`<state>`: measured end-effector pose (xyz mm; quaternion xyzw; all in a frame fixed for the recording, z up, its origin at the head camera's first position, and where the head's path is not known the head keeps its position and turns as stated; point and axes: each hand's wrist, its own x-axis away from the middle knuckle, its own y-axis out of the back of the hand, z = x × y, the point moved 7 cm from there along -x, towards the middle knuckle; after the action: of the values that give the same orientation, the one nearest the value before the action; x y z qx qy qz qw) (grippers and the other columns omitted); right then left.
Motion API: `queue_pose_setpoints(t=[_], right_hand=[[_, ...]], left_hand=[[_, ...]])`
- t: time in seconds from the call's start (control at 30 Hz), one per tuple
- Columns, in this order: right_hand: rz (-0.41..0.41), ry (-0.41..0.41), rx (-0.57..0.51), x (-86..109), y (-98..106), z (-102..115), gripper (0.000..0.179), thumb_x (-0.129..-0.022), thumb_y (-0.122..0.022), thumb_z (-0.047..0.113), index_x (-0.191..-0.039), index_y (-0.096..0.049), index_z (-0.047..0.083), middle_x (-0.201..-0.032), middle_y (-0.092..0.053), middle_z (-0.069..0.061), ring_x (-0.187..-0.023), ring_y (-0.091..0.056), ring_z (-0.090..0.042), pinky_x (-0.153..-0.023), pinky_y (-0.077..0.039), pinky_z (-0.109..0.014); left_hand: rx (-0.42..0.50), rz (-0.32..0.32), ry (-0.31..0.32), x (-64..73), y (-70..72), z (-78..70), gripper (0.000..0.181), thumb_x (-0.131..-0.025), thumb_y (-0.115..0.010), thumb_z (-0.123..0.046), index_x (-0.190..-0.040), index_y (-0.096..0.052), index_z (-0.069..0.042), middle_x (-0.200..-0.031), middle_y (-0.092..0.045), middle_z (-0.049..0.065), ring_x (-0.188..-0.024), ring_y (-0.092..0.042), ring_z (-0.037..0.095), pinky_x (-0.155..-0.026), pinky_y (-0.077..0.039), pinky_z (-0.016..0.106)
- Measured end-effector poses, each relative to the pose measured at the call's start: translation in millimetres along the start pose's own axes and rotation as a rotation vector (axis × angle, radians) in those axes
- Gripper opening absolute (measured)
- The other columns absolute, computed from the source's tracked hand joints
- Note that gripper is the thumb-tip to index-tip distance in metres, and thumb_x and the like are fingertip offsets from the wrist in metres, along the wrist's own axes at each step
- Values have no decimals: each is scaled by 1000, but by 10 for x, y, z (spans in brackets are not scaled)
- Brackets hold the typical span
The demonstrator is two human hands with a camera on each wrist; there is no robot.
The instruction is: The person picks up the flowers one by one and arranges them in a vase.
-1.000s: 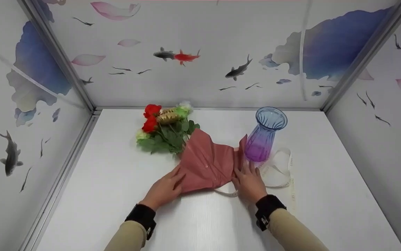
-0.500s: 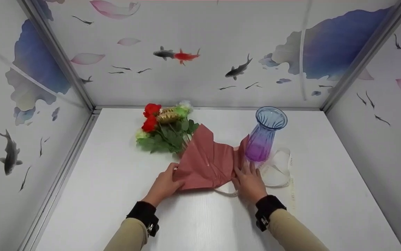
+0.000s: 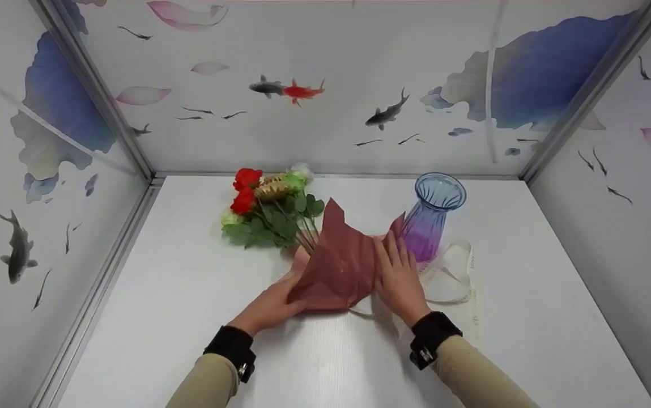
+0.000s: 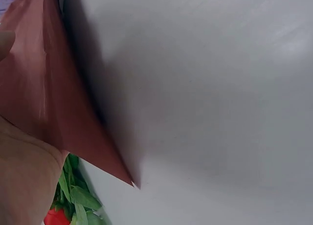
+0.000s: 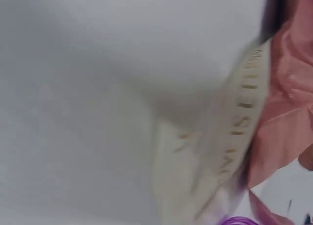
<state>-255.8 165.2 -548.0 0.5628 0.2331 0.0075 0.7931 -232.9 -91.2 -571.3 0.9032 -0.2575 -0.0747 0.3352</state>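
Observation:
A sheet of dusky-pink wrapping paper (image 3: 339,272) wraps loosely about the stems of a bunch of flowers (image 3: 274,212). The red, green and gold blooms lie toward the back left. My left hand (image 3: 268,303) grips the paper's left edge; its fingers are partly hidden by the paper. In the left wrist view a corner of the paper (image 4: 83,122) stands off the table beside the hand (image 4: 24,181). My right hand (image 3: 401,277) rests with straight fingers on the paper's gathered right part, close to the vase. A cream printed ribbon (image 5: 239,117) runs under that side of the paper.
A blue-to-purple glass vase (image 3: 428,226) stands upright just beyond my right hand. Loose loops of the ribbon (image 3: 461,297) lie right of that hand. Printed panels (image 3: 325,130) enclose the white table (image 3: 189,294) at the back and sides.
My left hand has taken hold of the paper's left edge and raised it, exposing a lighter inner side and more stems. My right hand has slid forward along the paper.

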Motion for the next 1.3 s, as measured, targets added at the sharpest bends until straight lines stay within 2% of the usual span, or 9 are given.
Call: queue_pose_setpoints(t=[0.17, 0.23, 0.4, 0.53, 0.6, 0.73, 0.87, 1.07, 1.3], right_hand=[[-36, 180, -96, -122, 166, 316, 85, -91, -67, 1, -162, -23, 13, -166, -23, -25, -149, -29, -48, -115, -29, -67], [-66, 261, -102, -144, 244, 459, 83, -92, -65, 1, -162, -23, 17, -166, -22, -25, -149, -28, -49, -116, -28, -67], [-137, 451, -1, -181, 401, 806, 81, -92, -61, -2, -160, -30, 29, -166, -22, -23, -148, -25, -54, -116, -26, -69], [-144, 586, 94, -211, 475, 1022, 96, -75, -66, -10, -157, -40, 33, -167, -26, -17, -149, -21, -56, -116, -20, -71], [-165, 642, 122, -225, 513, 1094, 91, -70, -70, -9, -151, -51, 29, -165, -30, -15, -148, -23, -56, -116, -19, -72], [-234, 678, 140, -255, 578, 1138, 56, -71, -72, -5, -122, -67, 18, -161, -39, -17, -146, -29, -55, -115, -20, -74], [-287, 680, 127, -256, 624, 1113, 25, -82, -62, -5, -98, -66, 15, -151, -50, -18, -145, -34, -53, -113, -22, -75], [-329, 701, 115, -226, 717, 1080, 19, -91, -50, -1, -89, -64, 12, -126, -60, -18, -142, -39, -52, -112, -21, -77], [-379, 731, 148, -183, 837, 1062, 19, -93, -55, -1, -79, -59, 12, -108, -63, -14, -138, -47, -49, -110, -23, -79]], left_hand=[[-55, 44, -9, 4, -26, -59, 59, -102, -58, -20, -158, -40, -17, -155, -48, 10, -144, -42, 27, -117, -36, 50], [-64, 58, -19, 1, -34, -81, 57, -104, -55, -18, -158, -40, -18, -155, -49, 8, -144, -44, 26, -117, -36, 49], [-91, 92, -70, 5, -64, -107, 56, -106, -51, -14, -160, -37, -16, -158, -46, 6, -144, -44, 27, -117, -36, 48], [-113, 130, -90, 18, -105, -109, 58, -106, -50, -15, -162, -33, -22, -158, -45, 2, -143, -46, 26, -116, -38, 47], [-116, 147, -92, 15, -125, -110, 61, -106, -50, -16, -162, -30, -28, -158, -45, -2, -142, -47, 23, -116, -38, 45], [-88, 164, -96, 15, -142, -103, 61, -103, -55, -22, -160, -35, -31, -154, -50, -8, -140, -49, 17, -115, -39, 43], [-92, 171, -76, 35, -125, -75, 56, -100, -58, -34, -154, -47, -26, -147, -58, -6, -136, -54, 18, -113, -43, 44], [-113, 164, -14, 37, -97, 6, 53, -99, -59, -43, -147, -55, -20, -136, -65, -2, -124, -62, 20, -106, -48, 45], [-196, 154, 67, 60, -43, 101, 53, -97, -57, -46, -146, -56, -26, -133, -66, 0, -121, -62, 25, -107, -44, 53]])
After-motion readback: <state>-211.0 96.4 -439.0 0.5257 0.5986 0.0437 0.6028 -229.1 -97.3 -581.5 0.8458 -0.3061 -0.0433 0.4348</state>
